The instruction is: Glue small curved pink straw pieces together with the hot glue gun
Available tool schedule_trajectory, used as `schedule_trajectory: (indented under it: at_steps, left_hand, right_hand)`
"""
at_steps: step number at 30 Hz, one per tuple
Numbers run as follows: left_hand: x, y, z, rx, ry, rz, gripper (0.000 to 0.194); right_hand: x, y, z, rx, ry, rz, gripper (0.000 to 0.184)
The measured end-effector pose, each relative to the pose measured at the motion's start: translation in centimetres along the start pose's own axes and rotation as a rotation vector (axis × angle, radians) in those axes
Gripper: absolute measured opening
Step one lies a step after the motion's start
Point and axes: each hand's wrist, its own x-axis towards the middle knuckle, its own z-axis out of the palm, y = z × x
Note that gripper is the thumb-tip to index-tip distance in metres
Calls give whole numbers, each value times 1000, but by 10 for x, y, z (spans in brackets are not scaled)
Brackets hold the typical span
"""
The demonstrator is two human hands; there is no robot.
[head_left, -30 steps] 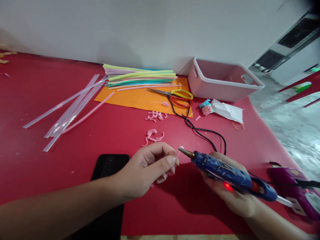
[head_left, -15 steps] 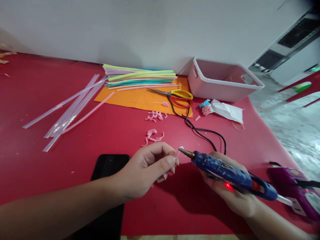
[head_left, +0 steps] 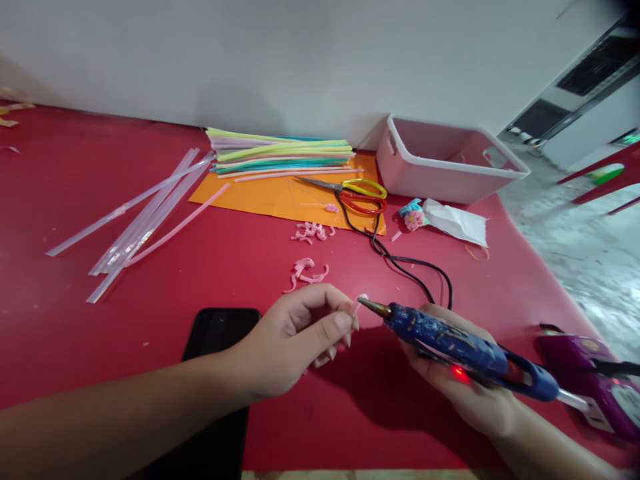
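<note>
Between thumb and fingertips, my left hand (head_left: 305,340) pinches a short pink pipe cleaner piece (head_left: 362,297), its end sticking up. My right hand (head_left: 460,380) is wrapped round a blue glue gun (head_left: 445,340) with a lit red light and a clear glue stick at its back. The gun's metal nozzle (head_left: 373,307) is at the pink piece; I cannot tell whether they touch. Curled pink pipe cleaner pieces (head_left: 304,270) lie just beyond my left hand, with a second small pile (head_left: 313,232) farther back. Below my left wrist is a black phone (head_left: 220,333).
Long pipe cleaners (head_left: 285,157) and scissors (head_left: 360,193) lie on an orange sheet (head_left: 260,200). Clear-wrapped strips (head_left: 150,213) are at left. A pink bin (head_left: 435,177), fuzzy flower (head_left: 413,220), white paper (head_left: 457,222), black cord (head_left: 400,258) and purple power strip (head_left: 575,353) are at right.
Almost nothing differs. The glue gun has shifted very slightly to the right, while my left hand keeps its place and its pinch.
</note>
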Motion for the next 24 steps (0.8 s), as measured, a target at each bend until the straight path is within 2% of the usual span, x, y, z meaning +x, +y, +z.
schedule_trajectory:
  at_steps: [7,14,19,24]
  left_hand:
    - [-1,0,0,32,-11,22,26]
    - [-1,0,1,63,-22,54,27]
    - [-1,-2,-1,23,-40,28,28]
    - [0,-2,-1,23,-47,31,32]
  right_hand:
    - [1,-3,0,-1,-1,-19,4]
    - [-1,-1,0,-21,-9,-25,4]
    - [1,-4,0,-37,-12,-43,3]
    - [3,-4,1,-56,-20,-100,3]
